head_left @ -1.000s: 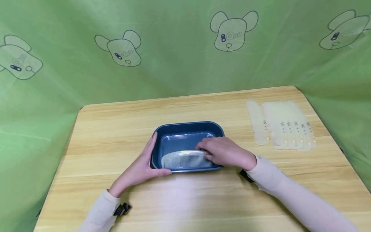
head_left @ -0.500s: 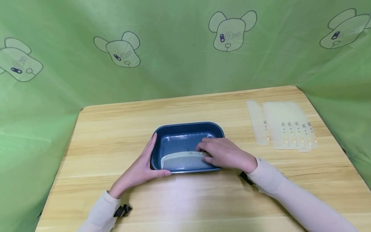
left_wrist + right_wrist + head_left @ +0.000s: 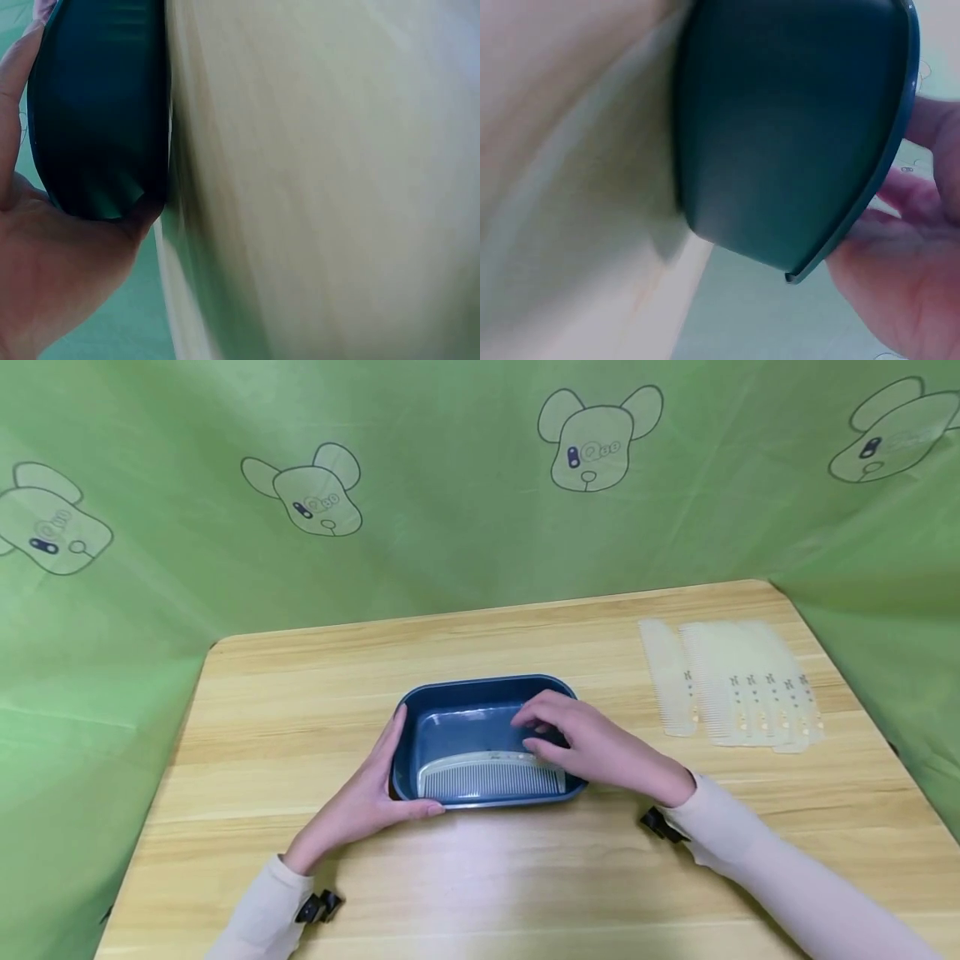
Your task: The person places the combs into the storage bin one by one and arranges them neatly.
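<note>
A blue rectangular plastic tray (image 3: 459,727) stands mid-table in the head view. One pale translucent comb (image 3: 491,779) lies inside along its near wall, teeth facing me. My left hand (image 3: 363,795) holds the tray's left end, thumb at the near rim and fingers along the left side. In the left wrist view that hand (image 3: 64,262) spans the end of the dark tray wall (image 3: 101,105). Over the tray's right end is my right hand (image 3: 596,745), fingers loosely bent and holding nothing, thumb close over the comb. The right wrist view shows this hand (image 3: 907,240) above the tray rim.
Several similar combs (image 3: 738,681) lie overlapped at the right of the wooden table (image 3: 285,718), with a single comb (image 3: 666,681) just left of them. A green curtain (image 3: 450,543) with mouse-head drawings hangs around the back and sides.
My right hand has let go of the comb and lifted slightly up and to the right, its thumb and fingers spreading. The comb stays in the tray; the left hand keeps its place.
</note>
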